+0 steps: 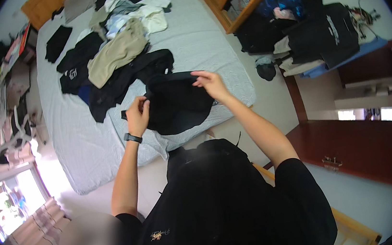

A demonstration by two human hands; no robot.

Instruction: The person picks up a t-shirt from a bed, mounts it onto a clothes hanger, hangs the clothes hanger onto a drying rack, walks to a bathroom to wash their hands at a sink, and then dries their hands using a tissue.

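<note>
Both of my hands hold a black garment above the near end of the bed. My left hand, with a dark band on the wrist, pinches its left edge between thumb and fingers. At the upper right edge, my right hand grips the cloth with some fingers extended. The garment hangs spread between the hands, its near edge curved. Just beyond it on the bed lie a black garment and a beige garment.
A pile of light clothes and a folded black cloth lie on the bed sheet. Wooden shelving stands at the bed's right. Clothes hang on a rack at right, near a dark red door.
</note>
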